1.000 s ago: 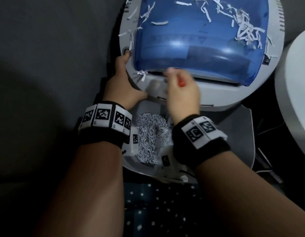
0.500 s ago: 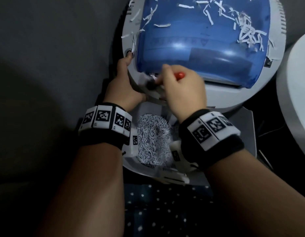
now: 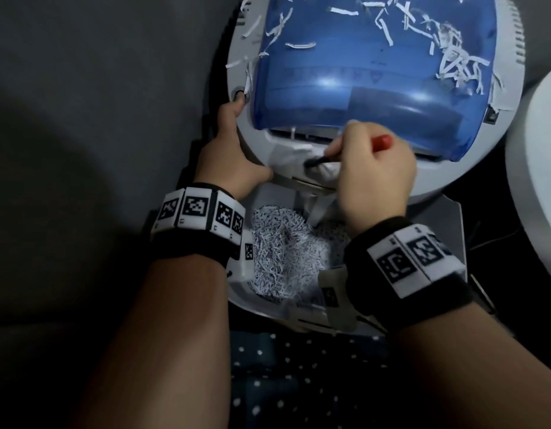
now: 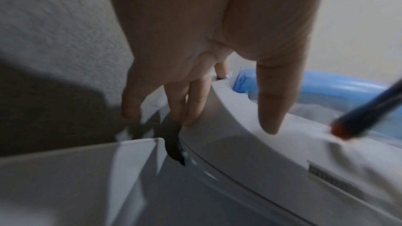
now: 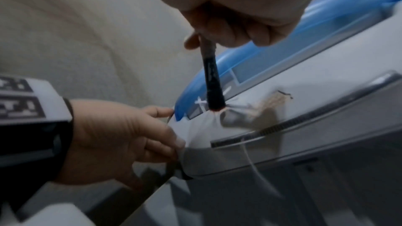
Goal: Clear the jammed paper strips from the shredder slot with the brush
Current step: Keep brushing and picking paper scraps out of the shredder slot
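Observation:
The shredder [image 3: 472, 168] has a grey body and a blue see-through cover [image 3: 376, 72] littered with white paper strips [image 3: 453, 66]. My right hand [image 3: 373, 174] grips a brush [image 3: 317, 161] with a red handle end [image 3: 385, 140]. Its dark bristles press on crumpled paper just below the cover's front edge, by the slot [image 3: 299, 131]. In the right wrist view the brush [image 5: 212, 82] meets thin strips [image 5: 201, 103], and one strip [image 5: 254, 166] hangs from a lower slot. My left hand [image 3: 234, 156] clamps the shredder's left rim, thumb on top [image 4: 272, 106].
Under the shredder head, an open grey bin [image 3: 447, 230] holds a heap of shredded paper [image 3: 283, 249]. A white rounded object [image 3: 540, 181] stands close on the right. A grey wall [image 3: 97, 103] is on the left, dotted dark fabric [image 3: 299, 382] below.
The right hand has swept the brush from the slot's left end toward the middle. The left hand stays on the rim.

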A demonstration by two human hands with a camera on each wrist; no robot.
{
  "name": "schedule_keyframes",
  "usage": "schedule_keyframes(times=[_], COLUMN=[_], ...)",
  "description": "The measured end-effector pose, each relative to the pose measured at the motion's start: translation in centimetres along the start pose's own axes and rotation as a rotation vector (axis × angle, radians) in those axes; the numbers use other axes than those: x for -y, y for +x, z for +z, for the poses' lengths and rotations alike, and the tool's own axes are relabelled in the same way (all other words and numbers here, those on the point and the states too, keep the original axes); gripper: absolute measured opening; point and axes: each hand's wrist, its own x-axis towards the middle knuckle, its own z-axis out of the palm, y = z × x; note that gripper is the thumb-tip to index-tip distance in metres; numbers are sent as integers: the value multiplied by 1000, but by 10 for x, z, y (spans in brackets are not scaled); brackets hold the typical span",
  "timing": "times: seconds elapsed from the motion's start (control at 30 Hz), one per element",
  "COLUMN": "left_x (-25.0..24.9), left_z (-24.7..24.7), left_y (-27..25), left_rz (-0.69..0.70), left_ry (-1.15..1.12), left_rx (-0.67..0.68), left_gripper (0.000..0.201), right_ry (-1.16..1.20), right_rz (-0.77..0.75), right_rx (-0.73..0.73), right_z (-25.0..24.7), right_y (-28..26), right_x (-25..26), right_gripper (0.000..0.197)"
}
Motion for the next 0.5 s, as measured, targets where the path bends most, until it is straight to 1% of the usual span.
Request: schedule_keyframes(times=[0.07,0.13,0.23,0.27,0.3,0.33,0.4,0.47,0.5], left_x=[-2,-2,-3,-4,-5,-5,-7,-7,-8], left_z=[0,1,1,1,1,1,1,0,1], left_y=[-1,0,0,-1,-2,-3,-5,-5,-5], left_rz=[-6,-11,-26,-34,-35,-29,-24,-33,-34], left_ry=[4,19,35,29,25,20,24,31,31], left_rx=[-1,-23,-36,-33,-34,-32,-21,-20,-25], left_gripper=[116,115,112,113,115,116,116,114,113], right_ry=[122,186,112,45,-26,-78,-102,-15,64], right_rz=[-31,-113,-172,-162,-131,-88,-28,-34,-59], right_rx=[-54,-27,138,169,169,135,-15,-181,-228], right_z=[-4,7,29,30,28,21,1,-17,-20], right_y=[-1,-4,-8,-8,-7,-6,-4,-4,-5], right_x=[7,14,16,12,6,-2,-14,-12,-7], right_gripper=[39,35,36,38,41,42,42,40,39])
